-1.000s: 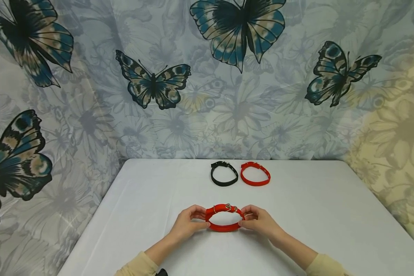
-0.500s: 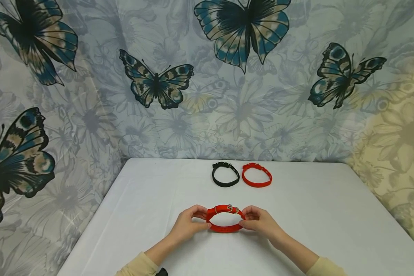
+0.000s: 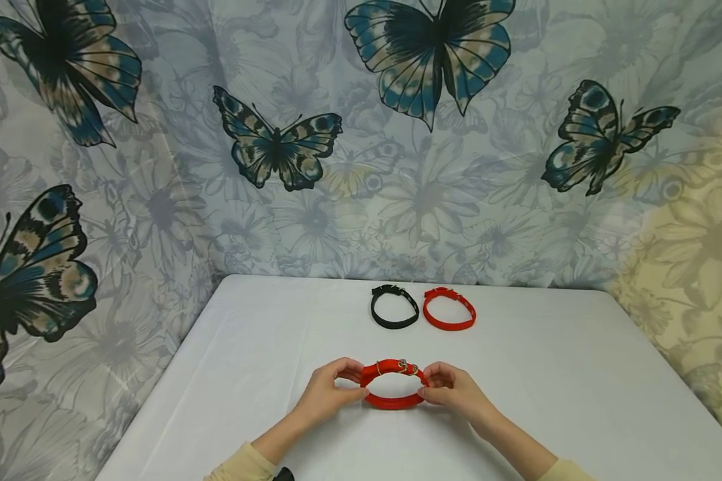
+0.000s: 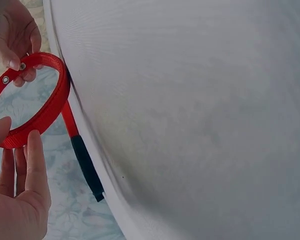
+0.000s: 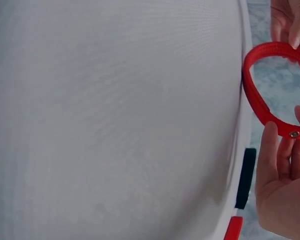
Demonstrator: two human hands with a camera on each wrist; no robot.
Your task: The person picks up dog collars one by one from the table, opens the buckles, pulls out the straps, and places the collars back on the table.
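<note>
A red buckled collar (image 3: 394,403) is held in a loop near the front of the white table, its metal buckle and rings on the far side. My left hand (image 3: 327,389) pinches its left end between thumb and fingers. At the opposite end, my right hand (image 3: 459,394) pinches the band the same way. Metal eyelets show along the red collar (image 4: 49,111) in the left wrist view. From the right wrist, one eyelet is visible on the collar (image 5: 258,98) beside the right thumb. Whether the collar touches the table is hard to tell.
Farther back on the white table (image 3: 265,347) lie a black collar (image 3: 395,325) and a second red collar (image 3: 450,327), side by side and both looped. Behind the table hangs a butterfly-patterned cloth (image 3: 313,234).
The head view has shifted slightly, so the table and collars appear a little lower and farther right. Both hands keep the same hold on the red collar.
</note>
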